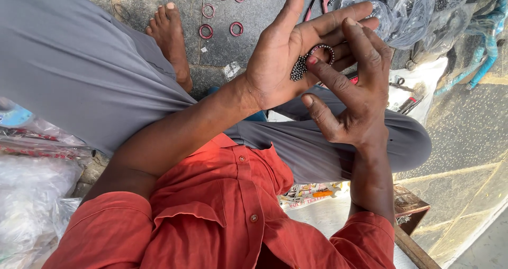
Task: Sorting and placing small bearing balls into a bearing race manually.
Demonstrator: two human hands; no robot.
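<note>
Orange shirt (222, 216) sits closest to us. Our left hand (286, 57) lies flat and loose, cupping small steel balls (299, 68) and red ring (323, 51). Our right hand (354, 89) touches it; fingers (330, 78) press on ring from right, nothing gripped.

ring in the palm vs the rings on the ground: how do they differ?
The ring in the left hand at carries small steel balls around it; the rings on the ground look bare. It sits under the right hand fingers; those lie loose, spread apart. Both are small, round and reddish.
</note>
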